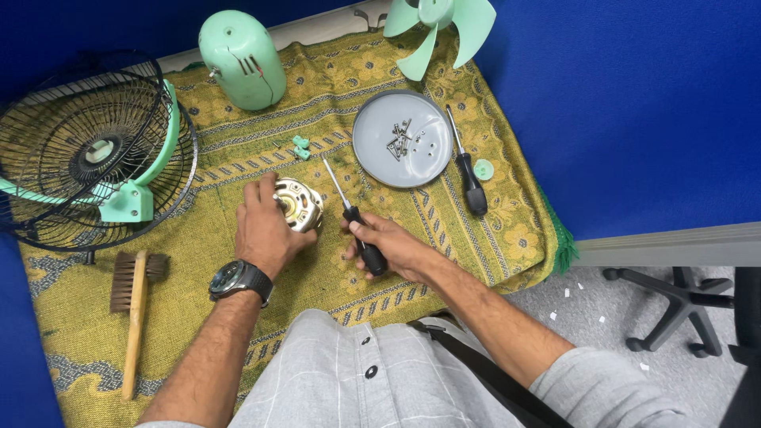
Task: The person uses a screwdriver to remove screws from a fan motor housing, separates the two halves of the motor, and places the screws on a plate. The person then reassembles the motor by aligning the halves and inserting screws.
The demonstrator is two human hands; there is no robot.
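Note:
My left hand (263, 226) rests on a round metal fan motor (301, 204) and grips its left side on the yellow patterned cloth (238, 158). My right hand (388, 246) is closed around the black handle of a screwdriver (354, 218), whose thin shaft points up and left, its tip lying just right of the motor. A watch sits on my left wrist.
A grey round plate (372, 150) holds several screws. A second screwdriver (468, 174) lies to its right beside a small green cap (483, 169). A black fan grille (87, 150), green motor cover (242, 59), green blades (440, 28), a brush (133, 309), small green clips (300, 147) and an office chair base (674, 305) are around.

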